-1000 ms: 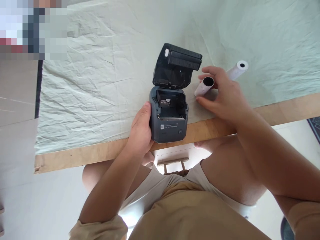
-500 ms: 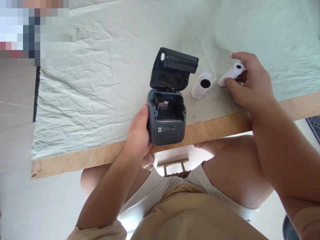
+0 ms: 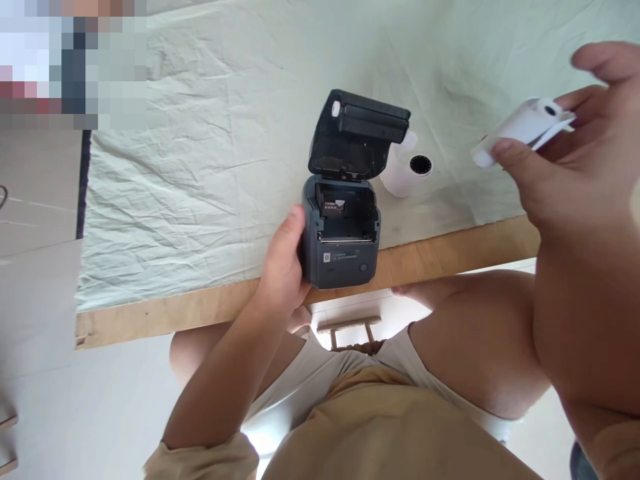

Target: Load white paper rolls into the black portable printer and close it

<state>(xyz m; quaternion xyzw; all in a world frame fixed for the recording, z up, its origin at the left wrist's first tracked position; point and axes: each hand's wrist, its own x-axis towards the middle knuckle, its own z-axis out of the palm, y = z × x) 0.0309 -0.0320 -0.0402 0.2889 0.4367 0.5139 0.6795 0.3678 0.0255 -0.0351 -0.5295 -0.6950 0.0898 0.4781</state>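
While the portable thermal printer [image 3: 345, 263] stands with its lid [image 3: 357, 147] raised, the head view finds your left hand [image 3: 283, 260] closed against its left side, the thumb along the casing; the remaining fingers are hidden. The paper bay [image 3: 345, 228] faces up at you, an inner label visible. Your right hand [image 3: 583, 143], well to the right of the printer, pinches the slim paper roll [image 3: 520, 130] between thumb and fingers, with a loose paper end showing; one finger extends clear. Half a second ago that roll lay nearer the printer; you have since carried it farther right, and it appears lifted off the cloth [image 3: 200, 167]. In effect, both your hands are now occupied. The wide-cored paper roll [image 3: 399, 172], released, sits just right of the printer, partly behind the lid; whether it stands or leans cannot be told.
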